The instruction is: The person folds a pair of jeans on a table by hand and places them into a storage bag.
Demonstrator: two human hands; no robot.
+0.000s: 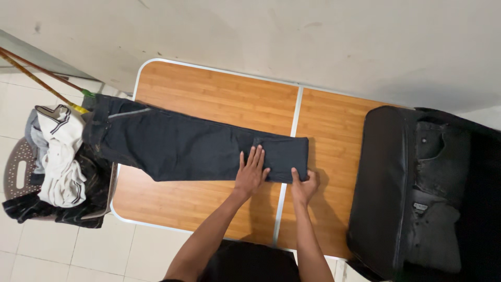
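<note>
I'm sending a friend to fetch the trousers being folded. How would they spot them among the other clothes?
Find the wooden folding table against the wall. The dark jeans lie stretched flat across it, hem end folded over, with the left hand and right hand on them. The other clothes sit heaped on a chair or packed in the black suitcase.

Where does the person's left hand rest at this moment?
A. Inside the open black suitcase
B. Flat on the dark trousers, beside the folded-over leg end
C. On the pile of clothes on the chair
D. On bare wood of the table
B: the left hand lies flat, fingers spread, on the dark trousers, while the right hand grips the near edge of the folded-over leg end.
</note>
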